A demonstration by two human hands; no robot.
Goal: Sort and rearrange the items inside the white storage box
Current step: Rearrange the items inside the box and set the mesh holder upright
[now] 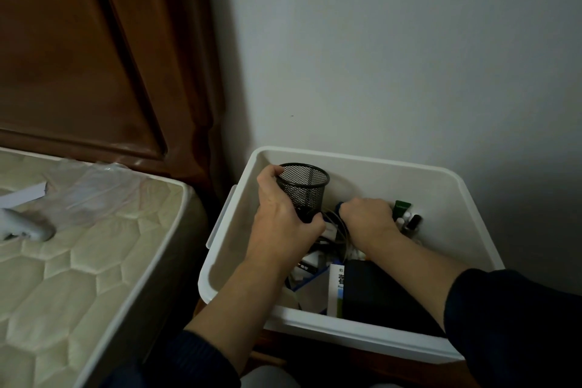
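The white storage box [419,170] stands against the wall at centre right. My left hand [283,214] grips a black mesh pen cup [304,186], held tilted inside the box near its back left corner. My right hand [368,219] is closed low in the box among loose cables [338,227]; what it holds is hidden under the fingers. Right of that hand stand a green tube [402,207] and small dark bottles [414,222]. A black case [378,293] and a white printed box [337,288] lie at the front.
A bare quilted mattress [78,261] lies to the left, with a white paper slip [23,195], clear plastic wrap [91,186] and a white object [25,227] on it. A brown wooden headboard [94,57] rises behind. A grey wall [393,57] backs the box.
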